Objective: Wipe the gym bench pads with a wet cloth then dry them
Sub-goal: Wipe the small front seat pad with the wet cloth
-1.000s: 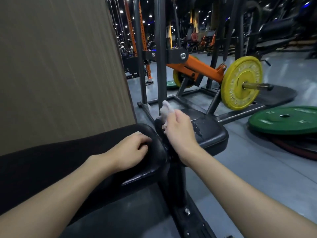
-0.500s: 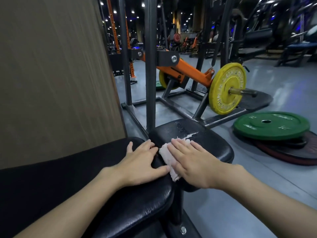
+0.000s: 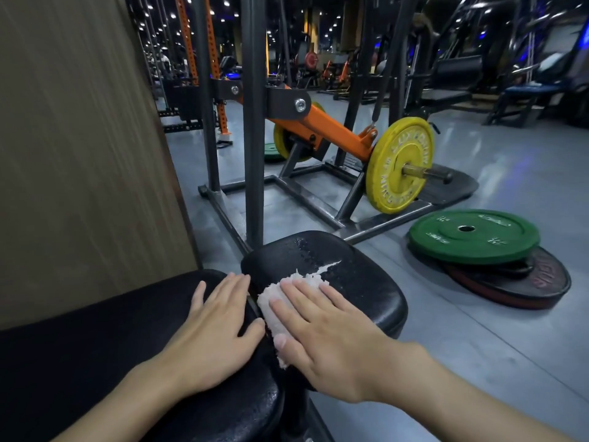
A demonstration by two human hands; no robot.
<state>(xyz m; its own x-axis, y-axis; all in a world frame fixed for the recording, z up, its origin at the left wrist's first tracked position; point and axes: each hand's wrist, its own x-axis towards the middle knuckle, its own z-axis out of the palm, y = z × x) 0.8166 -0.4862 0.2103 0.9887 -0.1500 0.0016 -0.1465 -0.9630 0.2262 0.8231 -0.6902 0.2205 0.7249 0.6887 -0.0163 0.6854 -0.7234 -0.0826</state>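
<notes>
R hand (image 3: 322,339) spread flat, pressing white cloth (image 3: 271,309) on torn seat pad (image 3: 360,282), L hand (image 3: 216,333) spread flat on back pad (image 3: 95,330) beside seat pad, green weight plate (image 3: 475,234) beyond it

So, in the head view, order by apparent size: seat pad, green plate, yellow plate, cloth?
1. seat pad
2. green plate and yellow plate: too alike to rank
3. cloth, partly under the right hand
</notes>
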